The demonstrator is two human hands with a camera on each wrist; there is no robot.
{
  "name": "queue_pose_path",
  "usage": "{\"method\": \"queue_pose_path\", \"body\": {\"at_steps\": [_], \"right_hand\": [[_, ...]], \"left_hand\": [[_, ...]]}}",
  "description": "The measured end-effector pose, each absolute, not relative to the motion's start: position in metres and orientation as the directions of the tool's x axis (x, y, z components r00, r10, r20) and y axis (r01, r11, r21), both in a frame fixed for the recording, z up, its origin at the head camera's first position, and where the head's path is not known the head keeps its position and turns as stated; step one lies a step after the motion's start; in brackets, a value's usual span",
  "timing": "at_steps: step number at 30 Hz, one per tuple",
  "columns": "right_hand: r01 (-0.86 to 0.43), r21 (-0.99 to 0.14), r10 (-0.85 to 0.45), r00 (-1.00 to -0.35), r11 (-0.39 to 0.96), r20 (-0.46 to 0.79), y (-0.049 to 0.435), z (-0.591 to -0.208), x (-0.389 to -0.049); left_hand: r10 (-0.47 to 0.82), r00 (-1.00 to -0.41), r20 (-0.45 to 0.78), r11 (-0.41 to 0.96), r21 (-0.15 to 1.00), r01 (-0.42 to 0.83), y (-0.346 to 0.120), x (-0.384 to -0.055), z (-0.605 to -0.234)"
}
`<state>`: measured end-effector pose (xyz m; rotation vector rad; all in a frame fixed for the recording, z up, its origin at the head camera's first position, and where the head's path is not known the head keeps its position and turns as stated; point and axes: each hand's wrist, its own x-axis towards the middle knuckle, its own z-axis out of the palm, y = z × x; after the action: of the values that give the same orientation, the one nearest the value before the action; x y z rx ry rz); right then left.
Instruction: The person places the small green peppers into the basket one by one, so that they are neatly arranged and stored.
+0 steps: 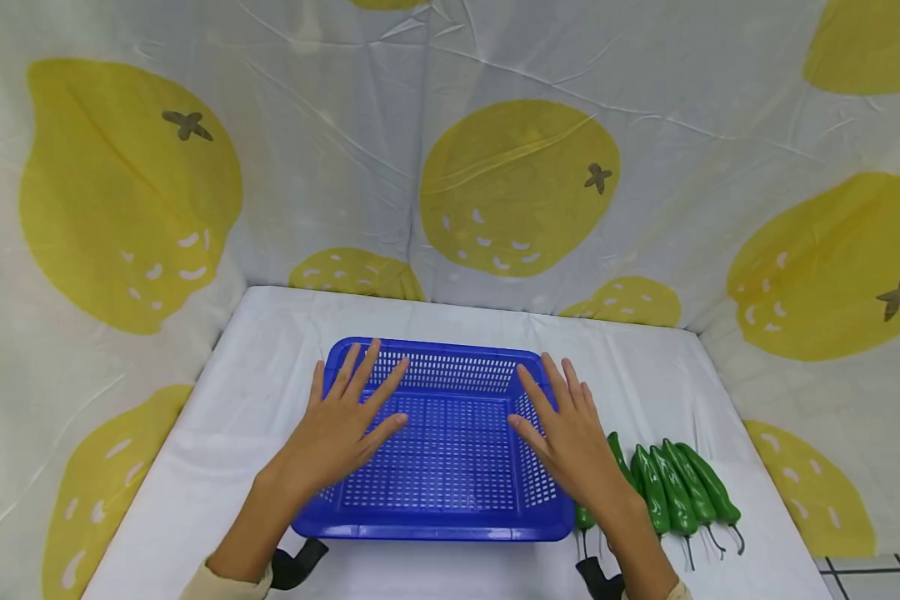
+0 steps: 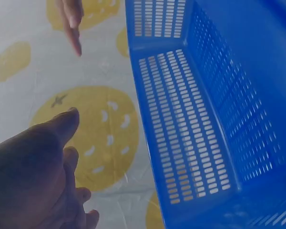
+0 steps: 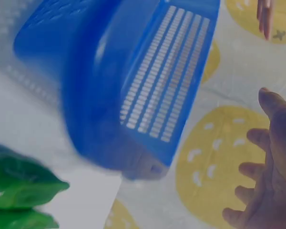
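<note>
A blue plastic basket [image 1: 435, 532] with slotted walls lies on the white cloth in the head view, nothing inside it. My left hand [image 1: 341, 429] is held over its left side, fingers spread and straight. Over the right side is my right hand [image 1: 570, 433], likewise spread, palm downward. Neither hand holds anything. In the left wrist view the basket [image 2: 148, 138] stands beside the left hand [image 2: 43, 176], apart from its fingers. The right wrist view has the right hand [image 3: 271, 176] off to the right of the basket [image 3: 95, 95].
Several green peppers [image 1: 671, 492] lie in a row right of the basket, partly behind the right forearm. Lemon-printed cloth [image 1: 330, 167] walls the table at the back and both sides. Black straps [image 1: 296, 565] show at the wrists.
</note>
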<state>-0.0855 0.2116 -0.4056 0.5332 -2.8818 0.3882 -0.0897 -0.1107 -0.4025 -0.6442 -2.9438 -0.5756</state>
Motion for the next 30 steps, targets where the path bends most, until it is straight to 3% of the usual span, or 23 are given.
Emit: {"method": "queue_pose_path", "body": {"at_steps": [12,20,30], "right_hand": [[-0.251,-0.322,-0.215,-0.966,0.913,0.143,0.254,-0.421,-0.081],[-0.215,-0.4,-0.188,-0.976,0.891,0.106,0.273,-0.431,-0.084],[-0.115,-0.475,-0.146,-0.989,0.872,-0.029,0.285,-0.442,-0.091]], "left_hand": [[0.307,-0.952,-0.013,0.767,0.596,0.239,-0.159,-0.097,-0.42],[0.276,-0.961,-0.009,0.5,0.855,0.135,-0.177,-0.106,-0.451],[0.255,-0.935,-0.247,0.26,0.949,-0.18,-0.187,-0.107,-0.479]]}}
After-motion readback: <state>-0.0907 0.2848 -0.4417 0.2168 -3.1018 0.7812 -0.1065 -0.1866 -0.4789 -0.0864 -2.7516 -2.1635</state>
